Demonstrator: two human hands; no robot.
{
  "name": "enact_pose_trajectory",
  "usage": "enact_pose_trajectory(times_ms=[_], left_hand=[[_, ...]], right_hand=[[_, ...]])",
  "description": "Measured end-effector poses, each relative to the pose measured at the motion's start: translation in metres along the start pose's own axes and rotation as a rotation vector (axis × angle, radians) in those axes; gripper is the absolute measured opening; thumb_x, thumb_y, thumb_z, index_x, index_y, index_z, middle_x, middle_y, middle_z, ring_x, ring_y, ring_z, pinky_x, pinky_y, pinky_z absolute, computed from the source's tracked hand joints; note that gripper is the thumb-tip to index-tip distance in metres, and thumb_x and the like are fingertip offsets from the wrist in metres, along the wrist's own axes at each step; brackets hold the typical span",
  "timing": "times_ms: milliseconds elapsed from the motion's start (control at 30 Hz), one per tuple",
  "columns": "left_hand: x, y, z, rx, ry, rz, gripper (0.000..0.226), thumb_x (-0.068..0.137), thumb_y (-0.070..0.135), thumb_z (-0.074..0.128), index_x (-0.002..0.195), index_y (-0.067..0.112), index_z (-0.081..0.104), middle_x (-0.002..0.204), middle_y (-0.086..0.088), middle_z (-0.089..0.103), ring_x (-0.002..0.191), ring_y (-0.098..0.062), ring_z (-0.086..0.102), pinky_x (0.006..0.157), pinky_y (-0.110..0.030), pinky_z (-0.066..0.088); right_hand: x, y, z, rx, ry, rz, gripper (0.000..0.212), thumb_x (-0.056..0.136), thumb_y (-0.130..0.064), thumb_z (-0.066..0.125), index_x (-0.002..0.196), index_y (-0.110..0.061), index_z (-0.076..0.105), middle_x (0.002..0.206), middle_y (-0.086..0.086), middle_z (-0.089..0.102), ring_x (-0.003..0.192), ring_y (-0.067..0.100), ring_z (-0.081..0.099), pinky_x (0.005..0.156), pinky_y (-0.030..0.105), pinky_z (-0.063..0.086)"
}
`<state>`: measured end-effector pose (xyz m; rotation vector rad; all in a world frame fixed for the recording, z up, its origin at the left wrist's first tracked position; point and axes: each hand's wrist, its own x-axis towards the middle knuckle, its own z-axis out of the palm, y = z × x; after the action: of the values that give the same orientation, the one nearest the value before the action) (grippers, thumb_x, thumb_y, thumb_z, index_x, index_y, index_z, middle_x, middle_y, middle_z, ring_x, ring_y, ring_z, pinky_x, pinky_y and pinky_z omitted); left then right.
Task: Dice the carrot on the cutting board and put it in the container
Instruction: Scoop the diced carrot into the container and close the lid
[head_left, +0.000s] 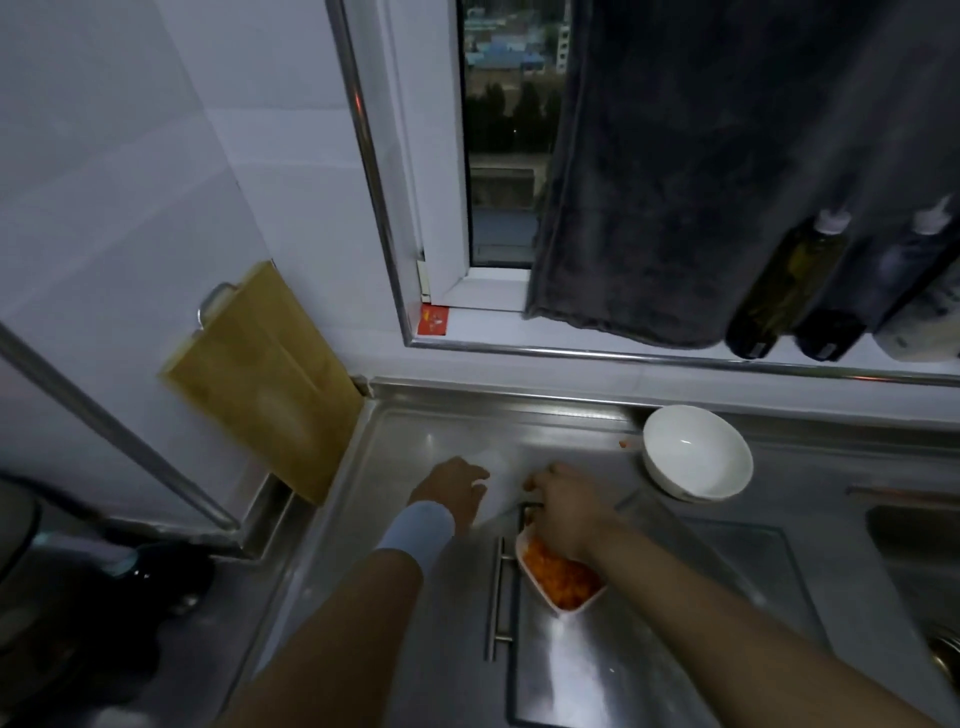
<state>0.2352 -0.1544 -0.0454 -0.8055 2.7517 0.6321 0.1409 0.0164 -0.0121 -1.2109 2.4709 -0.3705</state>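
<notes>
The person is bent over a steel surface (415, 436) by a window, and the light is pretty dim. The left hand (457, 488), with a pale blue wristband (415, 530) on it, lies on the left edge of a white board (496, 486), fingers fairly straight and loose, not wrapped around anything as far as it shows. The right hand (561, 509) sits at the board's right edge with the fingers curled down, and a few orange carrot bits (528, 486) peek out at the fingertips. It's honestly too blurry to tell whether the hand pinches them or just touches them. Most of the diced carrot (563, 577) is already in a white container (571, 609) sitting just under that wrist, next to a steel bar handle (498, 597). A white bowl (696, 452) stands near the back right, with one stray carrot piece (622, 443) just beside it. A wooden board (260, 384) leans against the wall on the left, and bottles (789, 291) stand on the sill in front of a dark cloth (675, 182).
</notes>
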Motion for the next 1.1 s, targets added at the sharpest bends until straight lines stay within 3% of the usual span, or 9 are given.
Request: enact_pose_trajectory(times_ms=[167,300,433,600,733,867,933,1000,1100], left_hand=[[0.03,-0.042,0.012,-0.05,-0.111,-0.075,0.094,0.078,0.05,0.068,0.151,0.024,0.014,0.157,-0.002,0.013,0.142,-0.024,0.016,0.113,-0.041,0.025],[0.047,-0.053,0.026,-0.054,-0.188,-0.107,0.111,0.072,0.054,0.071,0.152,0.022,0.001,0.159,0.0,-0.002,0.145,-0.025,0.004,0.115,-0.043,0.021],[0.053,-0.063,0.045,0.045,-0.129,-0.047,0.09,0.073,0.036,0.072,0.146,0.023,0.02,0.146,-0.004,0.026,0.134,-0.026,0.025,0.107,-0.038,0.032],[0.054,-0.069,0.044,-0.011,-0.126,-0.048,0.078,0.075,0.033,0.067,0.142,0.03,0.026,0.138,-0.006,0.029,0.129,-0.029,0.029,0.102,-0.04,0.036],[0.055,-0.072,0.04,-0.215,-0.168,-0.119,0.074,0.066,0.036,0.076,0.129,0.021,0.042,0.13,-0.005,0.041,0.112,-0.023,0.051,0.095,-0.03,0.044],[0.048,-0.051,0.022,-0.762,-0.036,-0.224,0.042,0.076,0.008,0.065,0.116,0.018,0.063,0.105,-0.002,0.065,0.087,-0.015,0.063,0.07,-0.021,0.05],[0.045,-0.036,0.009,-0.932,-0.001,-0.218,0.032,0.079,0.0,0.06,0.109,0.01,0.065,0.099,-0.005,0.066,0.083,-0.016,0.063,0.068,-0.02,0.052],[0.036,-0.015,-0.007,-1.127,-0.033,-0.163,0.023,0.082,-0.003,0.058,0.102,0.006,0.063,0.096,-0.011,0.065,0.081,-0.021,0.065,0.071,-0.026,0.054],[0.026,0.013,-0.022,-1.353,-0.082,-0.148,0.029,0.087,0.007,0.064,0.115,0.01,0.055,0.104,-0.013,0.063,0.08,-0.023,0.066,0.073,-0.037,0.056]], right_hand=[[0.042,-0.02,0.019,-0.091,-0.133,0.058,0.061,0.088,-0.037,0.061,0.144,-0.023,0.043,0.142,0.006,0.047,0.129,0.025,0.046,0.112,0.035,0.035],[0.062,-0.025,0.041,-0.241,-0.25,0.104,0.07,0.089,-0.049,0.057,0.15,-0.024,0.033,0.15,0.011,0.04,0.137,0.032,0.039,0.116,0.038,0.027],[0.07,-0.027,0.058,-0.342,-0.364,0.152,0.074,0.09,-0.053,0.052,0.152,-0.025,0.023,0.154,0.016,0.032,0.138,0.038,0.033,0.115,0.049,0.023],[0.072,-0.037,0.061,-0.459,-0.368,0.124,0.07,0.089,-0.05,0.054,0.149,-0.026,0.026,0.147,0.012,0.042,0.131,0.037,0.043,0.107,0.05,0.034],[0.071,-0.036,0.066,-0.469,-0.365,0.116,0.086,0.087,-0.066,0.05,0.154,-0.024,0.016,0.151,0.01,0.037,0.135,0.037,0.039,0.111,0.051,0.03],[0.069,-0.032,0.065,-0.292,-0.259,0.133,0.105,0.076,-0.083,0.042,0.155,-0.022,0.01,0.149,0.009,0.043,0.131,0.035,0.045,0.111,0.049,0.029],[0.066,-0.034,0.058,-0.183,-0.155,0.132,0.096,0.08,-0.075,0.047,0.154,-0.023,0.015,0.141,0.007,0.052,0.124,0.031,0.053,0.108,0.044,0.034],[0.061,-0.035,0.048,-0.041,-0.054,0.12,0.069,0.088,-0.052,0.055,0.146,-0.024,0.031,0.13,0.004,0.059,0.118,0.027,0.057,0.103,0.041,0.039],[0.047,-0.031,0.023,0.232,0.126,0.175,0.028,0.095,-0.017,0.051,0.122,-0.017,0.056,0.114,0.006,0.064,0.108,0.028,0.061,0.09,0.037,0.048]])
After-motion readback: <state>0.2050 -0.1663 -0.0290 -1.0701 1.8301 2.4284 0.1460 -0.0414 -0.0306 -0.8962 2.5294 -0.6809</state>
